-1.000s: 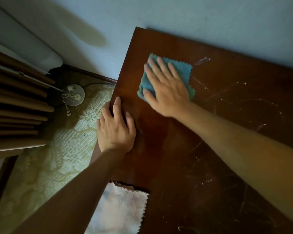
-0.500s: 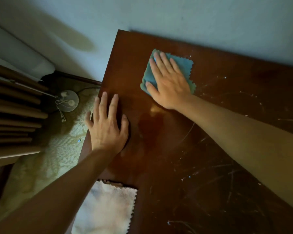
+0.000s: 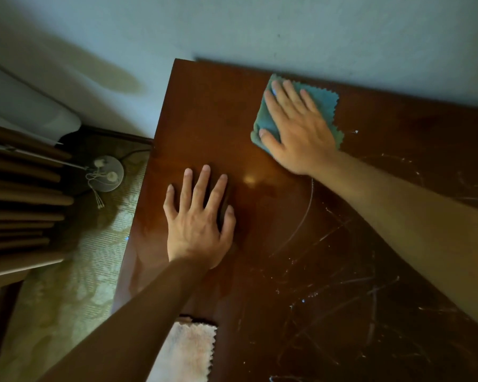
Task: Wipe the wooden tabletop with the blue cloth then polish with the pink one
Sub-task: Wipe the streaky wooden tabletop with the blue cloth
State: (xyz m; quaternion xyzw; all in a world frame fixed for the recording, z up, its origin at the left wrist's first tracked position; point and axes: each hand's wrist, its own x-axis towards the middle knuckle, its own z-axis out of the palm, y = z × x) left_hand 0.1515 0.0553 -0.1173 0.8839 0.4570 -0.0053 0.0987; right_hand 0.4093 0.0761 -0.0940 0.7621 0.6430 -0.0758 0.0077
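- Far left: dark wooden slats (image 3: 17,205) run one above another, with a pale curved shape (image 3: 25,111) above them against the wall (image 3: 260,26).
- On the patterned floor (image 3: 75,271) beside the bench lies a round disc (image 3: 109,173) with a cord and small tassels hanging from it.
- The bench (image 3: 329,285) is dark reddish wood, its left edge running down the picture and its far edge against the wall; pale scratches and specks cover its right part.
- The left hand (image 3: 198,221) lies flat on the bench near the left edge, fingers straight and spread, holding nothing.
- The pink cloth (image 3: 188,351) lies at the near edge of the bench, just right of the left forearm, with a zigzag-cut edge.
- A small bright gleam shows on the wood between the two hands.
- The blue cloth (image 3: 324,102) lies near the far edge of the bench, close to the wall, also zigzag-cut.
- The right hand (image 3: 295,128) presses flat on the blue cloth, fingers straight and slightly spread, pointing toward the wall; the cloth shows around the fingers and on the right side.
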